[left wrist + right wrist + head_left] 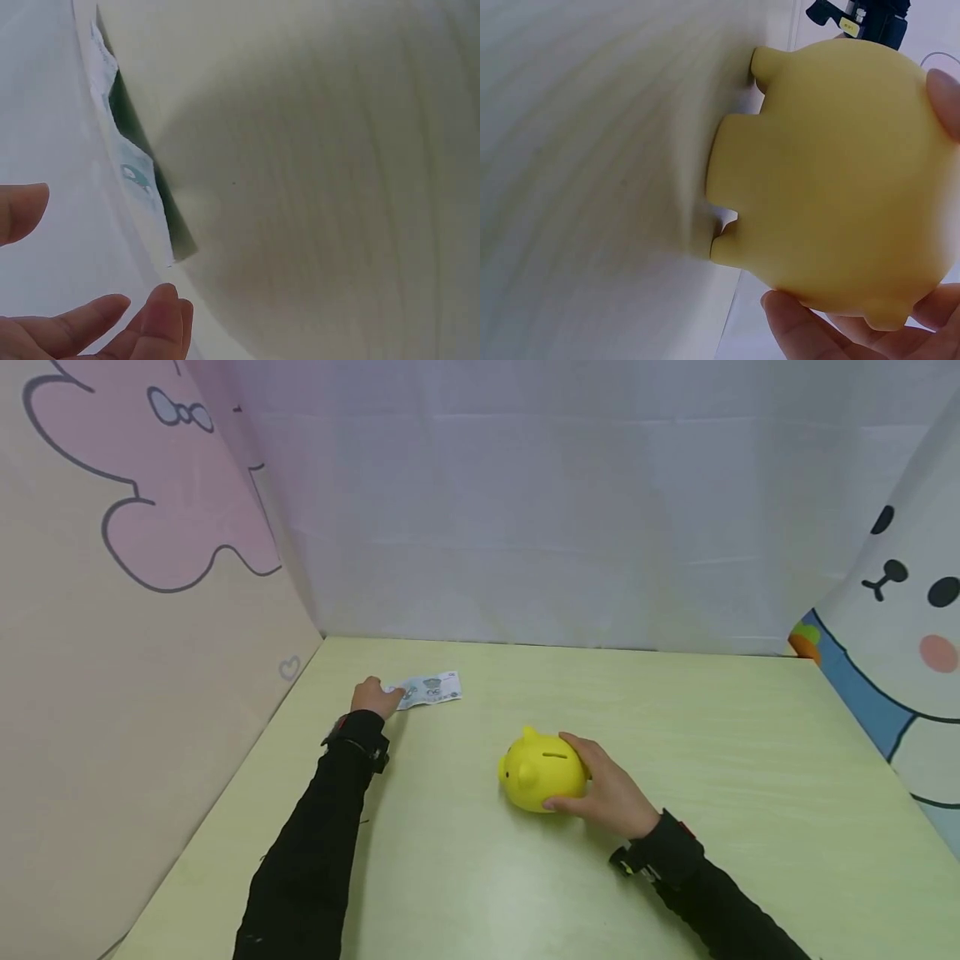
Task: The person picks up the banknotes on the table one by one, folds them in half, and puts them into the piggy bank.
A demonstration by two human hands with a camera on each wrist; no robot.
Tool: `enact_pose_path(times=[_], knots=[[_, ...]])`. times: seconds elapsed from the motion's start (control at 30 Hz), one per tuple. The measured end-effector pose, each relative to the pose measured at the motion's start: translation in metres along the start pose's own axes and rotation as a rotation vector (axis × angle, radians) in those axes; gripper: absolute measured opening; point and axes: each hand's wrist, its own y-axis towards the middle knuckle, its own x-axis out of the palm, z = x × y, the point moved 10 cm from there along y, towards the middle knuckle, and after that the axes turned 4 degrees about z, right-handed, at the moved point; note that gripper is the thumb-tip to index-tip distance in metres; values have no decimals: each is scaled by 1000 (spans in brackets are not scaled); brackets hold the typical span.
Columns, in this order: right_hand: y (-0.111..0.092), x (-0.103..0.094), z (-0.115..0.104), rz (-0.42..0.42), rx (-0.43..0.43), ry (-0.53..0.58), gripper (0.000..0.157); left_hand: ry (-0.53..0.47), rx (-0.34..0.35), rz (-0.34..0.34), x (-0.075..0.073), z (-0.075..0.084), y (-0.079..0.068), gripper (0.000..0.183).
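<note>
Grasping piggy bank (pixel 531 781) in right hand (pixel 611 793) fingers; left hand (pixel 375 697) fingers parted at banknote (pixel 431 688), apparently pickup step. Next move likely needs a pinch.

- On the banknote (pixel 435 688), print is too small to read.
- In the head view, the left hand (pixel 374 697) hides its end.
- There, the right hand (pixel 613 792) covers the rear of the yellow piggy bank (pixel 542 774).
- The bottom edge cuts off both sleeves (pixel 303 860).
</note>
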Motion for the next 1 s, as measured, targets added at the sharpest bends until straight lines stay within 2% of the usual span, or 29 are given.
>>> enact_pose_path(times=[0.23,0.43,0.63,0.73,1.0], knots=[[0,0,0,3,-2,6,95,23,-28,-1,12,-16,15,62],[-1,-1,-1,5,-5,2,95,34,-48,19,16,-28,27,55],[0,-1,-1,7,0,-3,95,95,-26,49,15,-30,36,35],[0,-1,-1,6,3,-2,95,112,-31,47,16,-30,39,30],[0,0,-1,0,8,4,96,208,-109,85,14,-31,45,30]])
